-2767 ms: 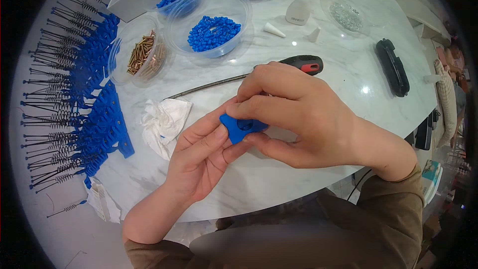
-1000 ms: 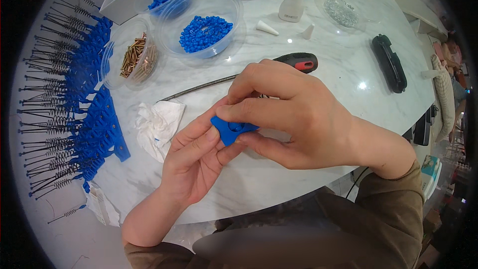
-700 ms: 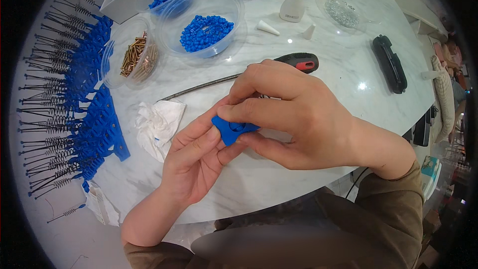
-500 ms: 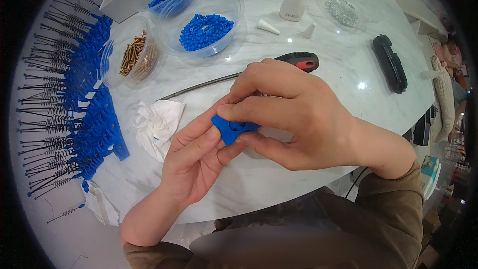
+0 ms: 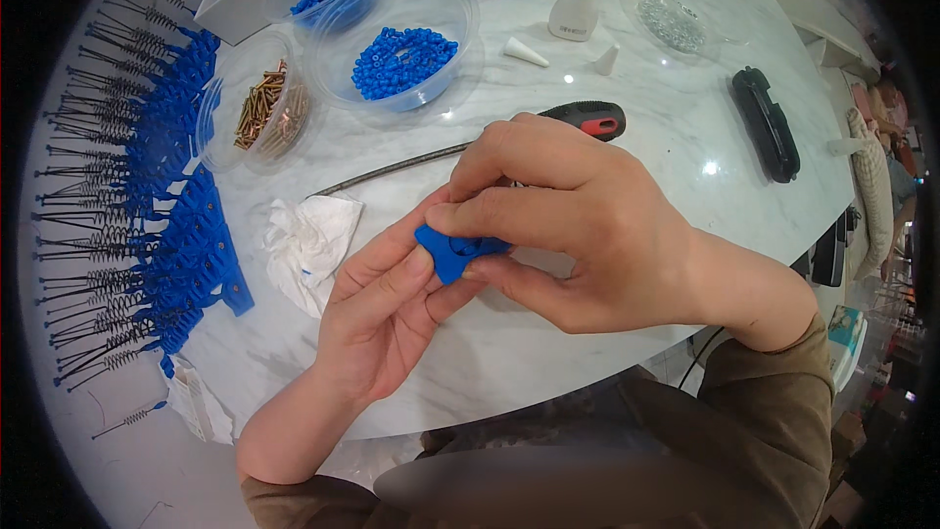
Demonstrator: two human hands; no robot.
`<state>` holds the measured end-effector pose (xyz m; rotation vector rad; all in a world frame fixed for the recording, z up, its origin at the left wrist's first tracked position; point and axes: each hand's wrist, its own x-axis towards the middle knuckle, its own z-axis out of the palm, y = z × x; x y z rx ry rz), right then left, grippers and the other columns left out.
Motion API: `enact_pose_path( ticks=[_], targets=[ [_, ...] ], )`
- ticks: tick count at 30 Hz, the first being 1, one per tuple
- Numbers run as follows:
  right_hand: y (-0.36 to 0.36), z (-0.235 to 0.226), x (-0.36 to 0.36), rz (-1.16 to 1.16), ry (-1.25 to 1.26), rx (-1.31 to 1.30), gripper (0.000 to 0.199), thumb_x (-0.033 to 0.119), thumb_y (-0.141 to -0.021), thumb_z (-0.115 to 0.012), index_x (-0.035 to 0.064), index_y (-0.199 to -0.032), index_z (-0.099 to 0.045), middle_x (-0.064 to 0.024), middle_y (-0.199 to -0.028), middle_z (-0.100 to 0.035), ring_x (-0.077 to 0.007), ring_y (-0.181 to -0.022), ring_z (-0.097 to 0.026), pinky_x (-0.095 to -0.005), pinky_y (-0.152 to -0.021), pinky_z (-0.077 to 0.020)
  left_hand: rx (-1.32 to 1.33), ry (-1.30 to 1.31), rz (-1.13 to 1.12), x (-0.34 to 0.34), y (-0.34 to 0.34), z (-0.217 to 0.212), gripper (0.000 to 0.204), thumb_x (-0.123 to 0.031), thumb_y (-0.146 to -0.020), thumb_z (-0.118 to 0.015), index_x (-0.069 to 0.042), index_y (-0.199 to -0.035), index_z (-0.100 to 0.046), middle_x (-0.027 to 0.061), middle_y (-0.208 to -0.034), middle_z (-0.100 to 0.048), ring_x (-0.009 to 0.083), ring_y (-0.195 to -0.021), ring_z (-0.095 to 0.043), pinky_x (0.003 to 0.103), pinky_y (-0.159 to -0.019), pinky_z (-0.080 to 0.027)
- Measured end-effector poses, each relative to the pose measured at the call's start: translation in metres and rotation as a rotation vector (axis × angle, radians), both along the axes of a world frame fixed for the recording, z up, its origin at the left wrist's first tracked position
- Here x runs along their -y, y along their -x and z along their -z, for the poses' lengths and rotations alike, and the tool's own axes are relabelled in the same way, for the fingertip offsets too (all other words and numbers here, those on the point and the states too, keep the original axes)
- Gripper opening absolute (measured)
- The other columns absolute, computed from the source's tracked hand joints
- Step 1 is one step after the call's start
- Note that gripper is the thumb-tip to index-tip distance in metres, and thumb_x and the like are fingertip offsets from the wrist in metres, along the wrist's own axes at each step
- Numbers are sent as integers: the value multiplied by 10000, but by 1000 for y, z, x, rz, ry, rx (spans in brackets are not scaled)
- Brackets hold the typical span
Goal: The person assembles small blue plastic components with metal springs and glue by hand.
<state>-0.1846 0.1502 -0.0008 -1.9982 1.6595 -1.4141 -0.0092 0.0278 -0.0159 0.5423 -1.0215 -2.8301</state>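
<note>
A small blue plastic part is pinched between both hands above the white marble table. My left hand supports it from below with thumb and fingers. My right hand covers it from the right, index finger and thumb pressed on its top and underside. Most of the part is hidden by my fingers. Just behind my right hand lies a screwdriver with a long shaft and a black and red handle.
Rows of assembled blue parts with springs line the left side. Clear tubs hold brass screws and blue beads. A crumpled tissue lies near my left hand. A black case, white bottle and white caps stand behind.
Both hands stay pinched on the blue part; it has shifted very slightly up and left since the oldest frame. Nothing else moved.
</note>
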Motion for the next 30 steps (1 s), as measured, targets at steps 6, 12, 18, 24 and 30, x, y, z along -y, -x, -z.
enact_pose_path(
  ticks=[6, 12, 18, 24, 30],
  targets=[
    [3, -1, -1, -2, -43, -18, 418, 17, -695, -763, 10, -1095, -643, -118, -1024, -591, -262, -853, -596, -336, -714, -497, -38, -37, -2, 2, 4, 0, 492, -127, -1011, -434, 25, -1459, -300, 182, -1408, -453, 304, -1286, -489, 389, -1068, -445],
    [19, -9, 4, 43, 25, 108, 277, 32, -826, -634, -30, -1095, -634, -111, -934, -617, -213, -845, -590, -305, -722, -470, -7, -69, -65, 2, 4, -1, 514, -130, -1003, -454, 32, -1460, -281, 217, -1422, -427, 341, -1304, -462, 381, -1078, -438],
    [22, -14, -2, 64, -231, 285, 233, 89, -909, -492, -50, -1024, -641, -115, -901, -612, -185, -837, -583, -284, -736, -453, -102, -169, -91, 2, 5, -4, 536, -100, -989, -463, 16, -1467, -251, 291, -1440, -341, 422, -1316, -409, 405, -1082, -439],
    [9, -3, 0, 50, -188, 669, 194, 82, -870, -500, -57, -917, -626, -110, -797, -592, -159, -706, -577, -298, -658, -465, -140, -118, -68, 4, -1, 2, 520, -75, -974, -476, 2, -1454, -292, 333, -1440, -292, 473, -1307, -394, 420, -1051, -477],
    [12, -7, -1, -20, -173, 592, 174, 71, -843, -498, -54, -872, -616, -110, -815, -595, -156, -722, -575, -291, -678, -462, -207, 11, -2, 5, -3, 2, 514, -95, -978, -468, 29, -1451, -309, 305, -1439, -342, 432, -1312, -416, 414, -1070, -442]
  ],
)
